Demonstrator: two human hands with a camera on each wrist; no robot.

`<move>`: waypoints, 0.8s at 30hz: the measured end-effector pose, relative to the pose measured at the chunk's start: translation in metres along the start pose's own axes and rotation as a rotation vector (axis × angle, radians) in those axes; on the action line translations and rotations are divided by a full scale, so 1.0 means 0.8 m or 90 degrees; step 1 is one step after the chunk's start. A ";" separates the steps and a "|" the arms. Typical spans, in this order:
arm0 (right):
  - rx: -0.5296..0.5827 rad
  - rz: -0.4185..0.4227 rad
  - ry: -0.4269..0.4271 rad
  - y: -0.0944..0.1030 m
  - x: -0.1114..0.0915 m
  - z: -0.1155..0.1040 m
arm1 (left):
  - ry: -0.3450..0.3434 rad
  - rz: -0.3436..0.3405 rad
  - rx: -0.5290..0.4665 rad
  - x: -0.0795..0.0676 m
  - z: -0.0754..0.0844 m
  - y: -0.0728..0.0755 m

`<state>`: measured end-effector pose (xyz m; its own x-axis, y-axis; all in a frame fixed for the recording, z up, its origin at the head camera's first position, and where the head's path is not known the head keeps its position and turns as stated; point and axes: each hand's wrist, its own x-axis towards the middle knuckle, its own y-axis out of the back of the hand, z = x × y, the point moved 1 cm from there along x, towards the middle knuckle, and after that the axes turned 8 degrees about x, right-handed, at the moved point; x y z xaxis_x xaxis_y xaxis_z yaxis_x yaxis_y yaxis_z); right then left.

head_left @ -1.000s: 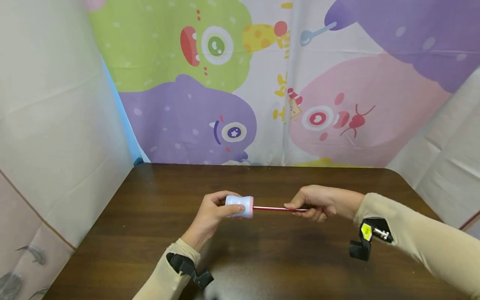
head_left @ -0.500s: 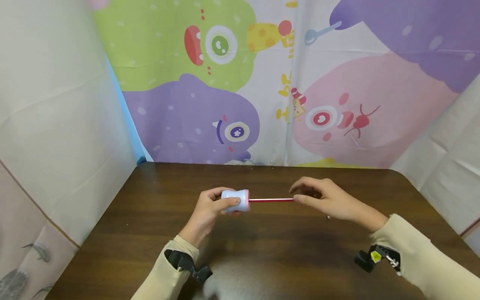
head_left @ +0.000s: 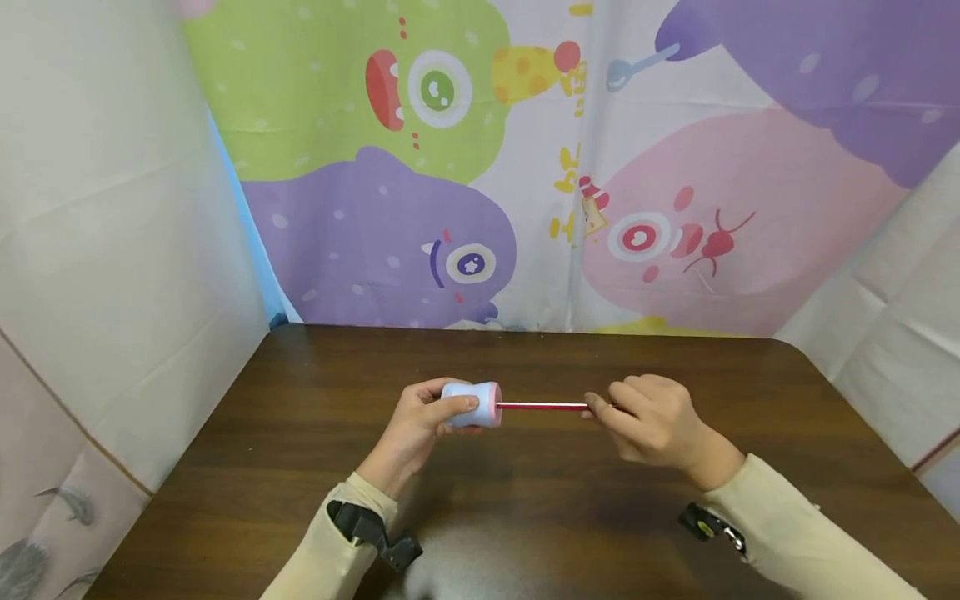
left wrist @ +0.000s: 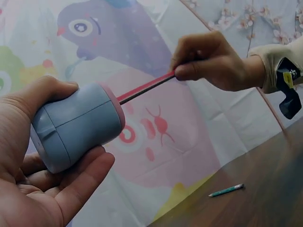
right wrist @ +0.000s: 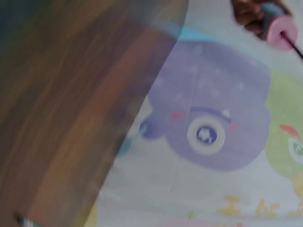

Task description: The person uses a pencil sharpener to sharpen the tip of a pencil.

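My left hand holds a light blue pencil sharpener with a pink front, thumb on the near side and fingers around the far side. A red-and-white striped pencil runs from the sharpener's front hole, its inner tip hidden. Its outer end is pinched by my right hand, knuckles up. The left wrist view shows the sharpener close, with the right hand gripping the pencil at its end. In the right wrist view, only the sharpener's pink face and part of the left hand appear.
A short teal pencil lies on the dark wooden table. A cartoon-printed curtain hangs behind the table, and pale cloth walls stand at both sides. Black camera mounts are strapped on the wrists.
My right hand loosened its fingers at the pencil's end about half a second ago, then turned and pinched it again, now knuckles up. The left hand keeps holding the sharpener, almost still.
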<state>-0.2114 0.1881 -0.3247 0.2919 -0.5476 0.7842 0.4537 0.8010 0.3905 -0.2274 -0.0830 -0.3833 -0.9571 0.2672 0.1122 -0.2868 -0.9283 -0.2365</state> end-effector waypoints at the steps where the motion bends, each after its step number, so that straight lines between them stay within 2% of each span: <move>1: 0.011 0.003 -0.030 -0.002 -0.002 -0.001 | 0.003 0.001 -0.005 0.000 -0.001 0.000; 2: 0.032 0.002 -0.076 -0.004 -0.004 -0.001 | 0.005 0.004 -0.010 0.000 -0.002 0.001; 4: 0.082 -0.023 -0.208 -0.006 -0.008 -0.004 | 0.007 0.010 -0.019 0.000 -0.003 0.001; 11: 0.356 -0.181 -0.838 -0.001 -0.010 -0.008 | 0.014 0.027 -0.009 0.002 -0.010 0.002; 14: 0.477 -0.216 -1.033 0.001 -0.008 -0.003 | 0.015 0.028 0.003 0.003 -0.011 0.002; 16: 0.551 -0.237 -1.116 0.002 -0.008 0.003 | 0.010 0.028 0.013 0.004 -0.010 0.003; 20: 0.718 -0.290 -1.232 0.006 -0.010 0.011 | -0.005 0.029 0.043 0.003 -0.005 0.004; 22: 0.803 -0.318 -1.264 0.007 -0.012 0.013 | -0.008 0.027 0.062 0.003 -0.003 0.005; 24: 0.859 -0.337 -1.272 0.008 -0.013 0.014 | -0.014 0.027 0.078 0.002 0.000 0.005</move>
<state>-0.2214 0.2016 -0.3249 -0.7402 -0.5308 -0.4128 -0.5638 0.8245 -0.0493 -0.2303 -0.0864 -0.3841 -0.9669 0.2225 0.1253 -0.2375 -0.9637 -0.1217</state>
